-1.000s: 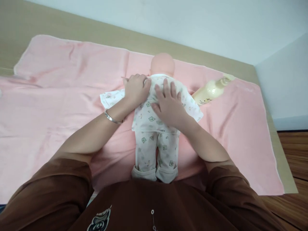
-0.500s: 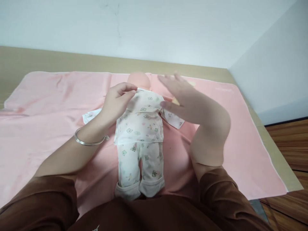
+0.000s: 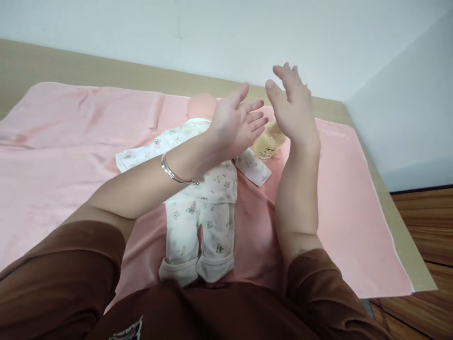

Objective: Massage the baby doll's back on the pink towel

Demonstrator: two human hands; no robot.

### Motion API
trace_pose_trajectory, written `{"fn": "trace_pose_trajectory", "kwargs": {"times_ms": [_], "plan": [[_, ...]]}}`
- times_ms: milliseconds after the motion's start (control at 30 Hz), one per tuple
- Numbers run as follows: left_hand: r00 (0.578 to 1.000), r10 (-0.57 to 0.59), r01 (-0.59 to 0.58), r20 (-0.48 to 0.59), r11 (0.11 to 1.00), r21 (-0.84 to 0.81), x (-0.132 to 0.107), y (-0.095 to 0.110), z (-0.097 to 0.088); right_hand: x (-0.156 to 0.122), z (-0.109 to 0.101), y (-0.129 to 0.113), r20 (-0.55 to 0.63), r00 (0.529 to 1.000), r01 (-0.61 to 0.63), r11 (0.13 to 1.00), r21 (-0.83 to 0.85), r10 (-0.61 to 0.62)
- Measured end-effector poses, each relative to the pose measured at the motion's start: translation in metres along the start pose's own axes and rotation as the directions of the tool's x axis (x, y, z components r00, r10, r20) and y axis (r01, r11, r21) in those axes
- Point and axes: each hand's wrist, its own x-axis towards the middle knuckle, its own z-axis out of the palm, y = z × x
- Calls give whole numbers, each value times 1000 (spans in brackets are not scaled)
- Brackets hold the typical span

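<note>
A baby doll (image 3: 201, 106) lies on a pink cloth (image 3: 347, 203), its head toward the wall. It wears a white printed top (image 3: 219, 182) and matching trousers (image 3: 182, 231) with turned-up cuffs. My left hand (image 3: 239, 120) is raised over the doll's upper body, palm up and fingers spread, holding nothing. It hides part of the chest and one shoulder. My right hand (image 3: 293, 106) is lifted at the right, fingers apart and nothing in it. Partly behind it, beside the doll's sleeve, is a yellowish bottle (image 3: 268, 141) with dark print.
The pink cloth covers most of a light wooden table (image 3: 123, 71). A pale wall (image 3: 226, 38) runs along the table's far side. Brown wooden flooring (image 3: 424, 226) shows at the right, beyond the table's edge.
My left hand has left the doll's collar, moved right and turned its palm up. My right hand has risen and moved right, away from the doll, and more of the bottle shows.
</note>
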Motion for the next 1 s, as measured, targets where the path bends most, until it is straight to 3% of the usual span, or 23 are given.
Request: {"fn": "trace_pose_trajectory", "kwargs": {"times_ms": [133, 200, 267, 400, 500, 633, 667, 733, 833, 900, 1000], "plan": [[986, -62, 83, 153, 987, -135, 3, 18, 16, 1, 12, -2, 89, 996, 26, 999, 40, -30], [981, -81, 114, 175, 976, -184, 3, 21, 17, 0, 12, -3, 140, 990, 24, 1000, -3, -23], [983, -65, 87, 173, 988, -125, 4, 18, 12, -1, 10, -4, 157, 988, -3, 1000, -31, 8], [997, 47, -52, 59, 994, 99, -4, 2, -5, -1, 9, -6, 158, 986, -44, 993, -108, 61], [991, 114, -95, -71, 968, 231, -25, -6, -13, 0, 8, -7, 160, 983, -64, 986, -152, 89], [977, 141, -73, -160, 925, 372, -60, 5, -23, 3, 5, -11, 195, 966, -148, 980, -131, 172], [980, 99, -41, -175, 950, 309, -68, 11, -28, 3, 4, -14, 211, 957, -177, 976, -125, 200], [977, -37, 38, -211, 999, 1, -81, 26, -40, 4, 2, -18, 243, 935, -235, 964, -121, 258], [950, -144, 14, -275, 905, -424, -98, 48, -63, 3, 0, -24, 239, 923, -280, 953, -115, 300], [945, -98, -74, -313, 867, -493, -108, 60, -77, 0, 0, -25, 196, 936, -276, 955, -111, 293], [929, 40, -217, -369, 865, -452, -122, 75, -92, -4, 2, -24, 109, 950, -283, 955, -93, 292]]}}
